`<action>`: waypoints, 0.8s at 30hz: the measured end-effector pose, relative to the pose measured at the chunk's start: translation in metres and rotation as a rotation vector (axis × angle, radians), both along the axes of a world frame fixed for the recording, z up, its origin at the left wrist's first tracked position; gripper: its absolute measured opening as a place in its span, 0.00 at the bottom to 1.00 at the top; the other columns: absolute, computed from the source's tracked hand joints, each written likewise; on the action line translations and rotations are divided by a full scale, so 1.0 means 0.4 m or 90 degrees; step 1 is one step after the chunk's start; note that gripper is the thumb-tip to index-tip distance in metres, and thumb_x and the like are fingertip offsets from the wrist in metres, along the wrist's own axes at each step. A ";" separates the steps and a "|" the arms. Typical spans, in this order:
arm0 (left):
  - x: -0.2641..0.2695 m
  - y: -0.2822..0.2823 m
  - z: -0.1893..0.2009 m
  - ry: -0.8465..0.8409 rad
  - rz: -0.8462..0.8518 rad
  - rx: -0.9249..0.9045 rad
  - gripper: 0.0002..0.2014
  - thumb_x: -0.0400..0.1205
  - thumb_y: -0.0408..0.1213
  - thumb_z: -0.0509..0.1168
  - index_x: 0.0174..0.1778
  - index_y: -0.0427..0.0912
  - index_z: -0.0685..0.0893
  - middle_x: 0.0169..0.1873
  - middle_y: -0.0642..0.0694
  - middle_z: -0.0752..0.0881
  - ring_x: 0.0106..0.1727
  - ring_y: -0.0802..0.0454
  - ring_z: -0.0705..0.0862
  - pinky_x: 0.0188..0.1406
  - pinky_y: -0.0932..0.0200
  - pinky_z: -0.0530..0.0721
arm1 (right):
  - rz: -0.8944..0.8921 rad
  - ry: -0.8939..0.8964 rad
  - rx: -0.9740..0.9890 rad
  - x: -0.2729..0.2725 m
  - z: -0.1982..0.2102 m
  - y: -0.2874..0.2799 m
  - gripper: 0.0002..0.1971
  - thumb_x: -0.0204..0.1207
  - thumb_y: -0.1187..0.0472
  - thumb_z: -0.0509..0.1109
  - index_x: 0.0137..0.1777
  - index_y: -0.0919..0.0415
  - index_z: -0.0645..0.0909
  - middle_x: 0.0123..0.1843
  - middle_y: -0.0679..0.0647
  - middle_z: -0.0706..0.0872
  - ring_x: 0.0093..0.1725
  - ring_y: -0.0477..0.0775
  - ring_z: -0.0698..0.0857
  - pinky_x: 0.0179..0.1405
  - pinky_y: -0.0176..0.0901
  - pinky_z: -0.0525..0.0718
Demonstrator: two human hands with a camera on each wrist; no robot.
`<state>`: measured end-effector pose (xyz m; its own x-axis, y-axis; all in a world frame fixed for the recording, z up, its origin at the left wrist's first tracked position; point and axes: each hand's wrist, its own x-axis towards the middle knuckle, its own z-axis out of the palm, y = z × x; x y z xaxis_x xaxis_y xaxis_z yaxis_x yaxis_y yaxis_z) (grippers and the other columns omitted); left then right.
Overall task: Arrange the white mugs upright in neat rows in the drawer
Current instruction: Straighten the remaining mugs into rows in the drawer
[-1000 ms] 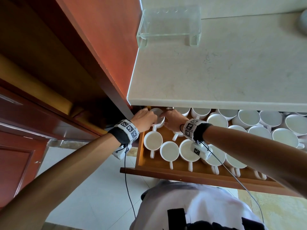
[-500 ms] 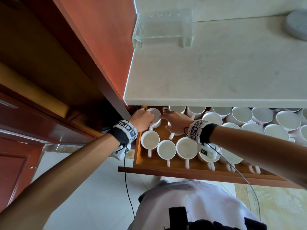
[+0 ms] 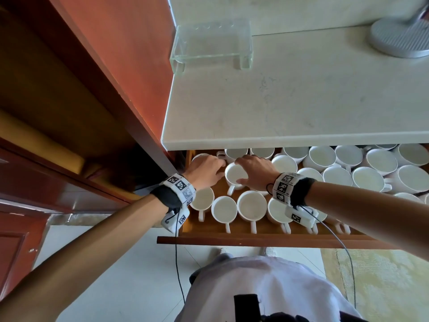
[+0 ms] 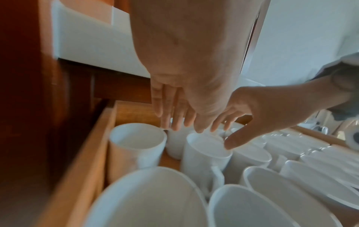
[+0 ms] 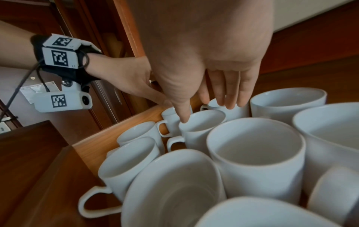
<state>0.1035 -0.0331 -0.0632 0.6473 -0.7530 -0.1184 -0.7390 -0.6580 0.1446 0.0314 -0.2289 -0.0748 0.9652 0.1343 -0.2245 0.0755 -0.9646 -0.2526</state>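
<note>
The wooden drawer is found pulled out beneath the stone countertop and filled with white mugs, all upright so far as can be seen. A front row at the left end is set straight, rims level and handles turned toward the drawer front. This portion is judged done. The right-hand cluster is packed tight and irregular, with handles at mixed angles, and is judged still to be sorted. The second row is only begun.

One mug in that second row is held by the right hand, thumb on the near rim and fingers spread over the far side. The left hand is laid over the corner mug just beside it; its fingers appear relaxed and extended, but whether that mug is gripped cannot be told.

In the right wrist view the thumb is shown pressed on the rim of the mug, and the handles of the two mugs behind it are seen pointing left, a detail hidden under the hands from the head camera. In the left wrist view, which is blurred, the corner mug is seen standing against the drawer side with the left fingers above and behind it, seemingly clear of its rim.
</note>
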 end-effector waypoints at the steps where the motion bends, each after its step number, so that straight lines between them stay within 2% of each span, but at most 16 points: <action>1: -0.003 -0.014 0.001 0.018 0.007 -0.014 0.10 0.84 0.45 0.71 0.55 0.44 0.89 0.45 0.48 0.91 0.47 0.48 0.89 0.48 0.50 0.88 | 0.006 0.007 0.004 -0.006 0.000 -0.007 0.33 0.75 0.42 0.75 0.78 0.51 0.73 0.73 0.51 0.81 0.67 0.57 0.83 0.57 0.54 0.85; 4: -0.011 -0.055 -0.001 0.056 0.023 -0.015 0.07 0.84 0.42 0.69 0.51 0.43 0.87 0.46 0.44 0.90 0.45 0.44 0.89 0.39 0.50 0.87 | 0.080 0.027 0.019 -0.029 -0.012 -0.027 0.32 0.76 0.43 0.73 0.79 0.49 0.71 0.76 0.50 0.77 0.65 0.56 0.84 0.55 0.54 0.86; 6: -0.014 -0.079 -0.006 0.049 0.024 0.003 0.07 0.84 0.42 0.68 0.49 0.43 0.85 0.45 0.41 0.89 0.44 0.41 0.89 0.35 0.51 0.83 | 0.132 0.038 -0.009 -0.041 -0.017 -0.041 0.32 0.77 0.46 0.72 0.80 0.48 0.70 0.79 0.51 0.72 0.68 0.58 0.82 0.58 0.55 0.85; 8: -0.013 -0.096 -0.014 0.036 0.040 0.028 0.09 0.85 0.44 0.68 0.52 0.41 0.86 0.49 0.39 0.89 0.47 0.38 0.89 0.36 0.51 0.81 | 0.148 0.043 -0.035 -0.044 -0.015 -0.054 0.32 0.78 0.47 0.72 0.81 0.48 0.70 0.82 0.52 0.68 0.74 0.60 0.78 0.63 0.56 0.83; 10: -0.009 -0.106 -0.021 0.027 0.060 0.039 0.11 0.85 0.43 0.68 0.55 0.40 0.86 0.52 0.38 0.89 0.50 0.36 0.89 0.40 0.48 0.85 | 0.147 0.045 -0.032 -0.043 -0.008 -0.065 0.31 0.79 0.48 0.71 0.82 0.49 0.70 0.84 0.52 0.67 0.77 0.60 0.74 0.67 0.57 0.81; 16: -0.001 -0.119 -0.037 0.024 0.128 0.058 0.05 0.84 0.36 0.68 0.49 0.39 0.87 0.47 0.37 0.90 0.46 0.34 0.90 0.39 0.46 0.87 | 0.085 0.074 0.042 -0.040 0.001 -0.091 0.32 0.78 0.48 0.75 0.81 0.50 0.72 0.77 0.51 0.78 0.73 0.55 0.79 0.68 0.54 0.81; 20: 0.005 -0.118 -0.045 0.079 0.206 0.021 0.02 0.82 0.34 0.73 0.46 0.40 0.90 0.43 0.40 0.91 0.44 0.37 0.91 0.42 0.46 0.90 | 0.058 0.075 0.045 -0.032 0.001 -0.084 0.36 0.74 0.49 0.77 0.82 0.49 0.69 0.74 0.53 0.80 0.67 0.56 0.83 0.59 0.56 0.86; 24: 0.002 -0.118 -0.046 0.118 0.291 -0.034 0.02 0.80 0.34 0.74 0.42 0.41 0.92 0.41 0.43 0.92 0.43 0.42 0.90 0.41 0.51 0.89 | 0.031 0.074 0.047 -0.012 -0.004 -0.062 0.31 0.75 0.50 0.76 0.77 0.54 0.74 0.69 0.55 0.82 0.64 0.59 0.86 0.56 0.58 0.87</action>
<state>0.1042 -0.0803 -0.0817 0.8847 -0.4046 -0.2315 -0.3345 -0.8970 0.2890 0.0264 -0.2536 -0.0764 0.9252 0.2014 -0.3217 0.0887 -0.9389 -0.3326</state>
